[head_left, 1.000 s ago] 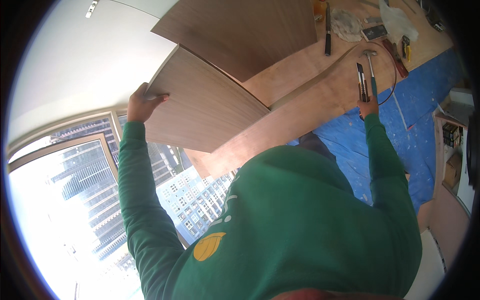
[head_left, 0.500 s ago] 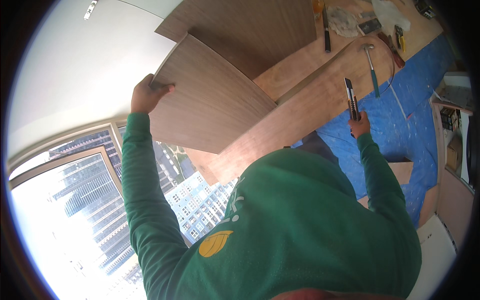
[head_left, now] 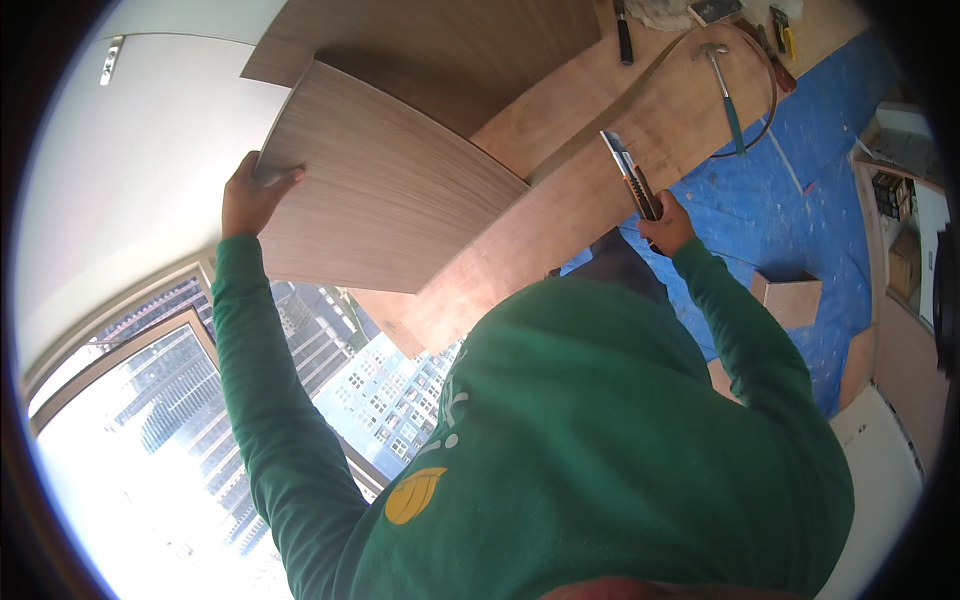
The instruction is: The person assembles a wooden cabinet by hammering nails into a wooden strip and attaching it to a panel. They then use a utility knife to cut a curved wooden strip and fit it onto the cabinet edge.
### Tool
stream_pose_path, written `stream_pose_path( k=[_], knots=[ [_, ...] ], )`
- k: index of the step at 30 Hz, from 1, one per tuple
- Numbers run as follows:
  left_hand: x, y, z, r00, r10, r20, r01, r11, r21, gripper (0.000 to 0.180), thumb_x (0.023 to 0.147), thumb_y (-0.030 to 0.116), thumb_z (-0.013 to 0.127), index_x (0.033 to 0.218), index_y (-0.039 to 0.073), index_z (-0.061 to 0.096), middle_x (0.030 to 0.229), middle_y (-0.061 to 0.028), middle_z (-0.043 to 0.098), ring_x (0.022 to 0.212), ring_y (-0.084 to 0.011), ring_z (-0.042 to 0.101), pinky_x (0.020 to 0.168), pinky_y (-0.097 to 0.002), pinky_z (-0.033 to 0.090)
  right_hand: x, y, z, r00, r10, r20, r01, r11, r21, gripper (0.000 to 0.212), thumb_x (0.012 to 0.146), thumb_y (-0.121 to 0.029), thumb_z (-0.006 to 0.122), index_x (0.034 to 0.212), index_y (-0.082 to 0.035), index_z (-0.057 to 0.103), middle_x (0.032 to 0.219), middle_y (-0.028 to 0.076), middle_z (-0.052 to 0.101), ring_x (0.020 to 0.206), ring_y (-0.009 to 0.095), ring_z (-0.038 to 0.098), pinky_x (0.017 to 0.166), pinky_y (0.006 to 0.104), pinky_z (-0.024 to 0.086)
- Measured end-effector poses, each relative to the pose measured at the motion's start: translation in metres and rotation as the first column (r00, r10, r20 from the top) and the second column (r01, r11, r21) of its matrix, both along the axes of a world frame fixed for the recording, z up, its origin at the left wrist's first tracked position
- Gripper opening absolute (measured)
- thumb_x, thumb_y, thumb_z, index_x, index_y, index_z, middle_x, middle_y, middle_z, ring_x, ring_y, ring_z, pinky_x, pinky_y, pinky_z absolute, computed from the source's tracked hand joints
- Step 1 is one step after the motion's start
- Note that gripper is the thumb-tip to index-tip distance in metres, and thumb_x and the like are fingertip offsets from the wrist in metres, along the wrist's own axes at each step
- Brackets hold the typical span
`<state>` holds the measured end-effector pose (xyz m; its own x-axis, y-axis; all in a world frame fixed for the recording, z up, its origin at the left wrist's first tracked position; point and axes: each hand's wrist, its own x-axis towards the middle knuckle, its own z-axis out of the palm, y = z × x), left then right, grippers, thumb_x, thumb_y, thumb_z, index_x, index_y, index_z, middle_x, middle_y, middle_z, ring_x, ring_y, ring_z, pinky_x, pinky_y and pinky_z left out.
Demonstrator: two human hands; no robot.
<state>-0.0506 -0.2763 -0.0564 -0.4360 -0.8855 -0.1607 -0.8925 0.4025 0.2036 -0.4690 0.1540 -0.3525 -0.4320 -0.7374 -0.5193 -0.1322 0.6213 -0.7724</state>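
My left hand (head_left: 258, 194) grips the left edge of a wood-grain board (head_left: 385, 190), thumb on its upper face and fingers hidden behind the edge. The board is tilted above a plywood bench (head_left: 590, 190). A thin edging strip (head_left: 608, 118) meets its right corner and runs away along the bench, curving round at the far end. My right hand (head_left: 668, 222) is closed round the handle of a utility knife (head_left: 628, 172), its blade pointing up and left, apart from the board. A second wood-grain board (head_left: 450, 60) lies behind the first.
A claw hammer (head_left: 726, 100) lies at the bench's right end, near a black-handled tool (head_left: 624, 35) and a yellow-and-black cutter (head_left: 783, 35). Blue sheeting (head_left: 790, 210) covers the floor, with a small wooden box (head_left: 788, 298) on it. An open window (head_left: 150, 370) is at my left.
My right hand has brought the utility knife leftward, closer to the board and strip. My left hand still holds the board's edge. The whole view has shifted slightly.
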Motion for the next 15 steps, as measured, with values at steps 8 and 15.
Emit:
stream_pose_path(
  k=[8,15],
  knots=[
    [-0.007,0.005,0.003,0.994,-0.033,0.105,0.041,0.996,-0.073,0.055,0.076,0.043,0.09,0.103,0.0,0.068,0.096,-0.0178,0.077,0.09,-0.0321,0.076,0.082,-0.0417,0.058,0.038,-0.018,-0.01,0.959,0.248,-0.136,-0.254,0.967,-0.028,0.036,0.077,-0.011,0.071,0.106,-0.002,0.052,0.086,0.028,0.066,0.082,0.049,0.066,0.074,0.0521,0.052],
    [-0.01,0.009,0.006,0.999,0.014,0.051,-0.012,1.0,-0.029,0.049,0.074,0.037,0.092,0.098,0.001,0.069,0.094,-0.0166,0.077,0.086,-0.031,0.075,0.08,-0.0407,0.057,0.047,-0.024,-0.004,0.943,0.328,-0.062,-0.325,0.945,0.045,0.041,0.081,-0.012,0.07,0.117,-0.004,0.054,0.09,0.029,0.066,0.089,0.048,0.067,0.077,0.0514,0.051]
  ],
)
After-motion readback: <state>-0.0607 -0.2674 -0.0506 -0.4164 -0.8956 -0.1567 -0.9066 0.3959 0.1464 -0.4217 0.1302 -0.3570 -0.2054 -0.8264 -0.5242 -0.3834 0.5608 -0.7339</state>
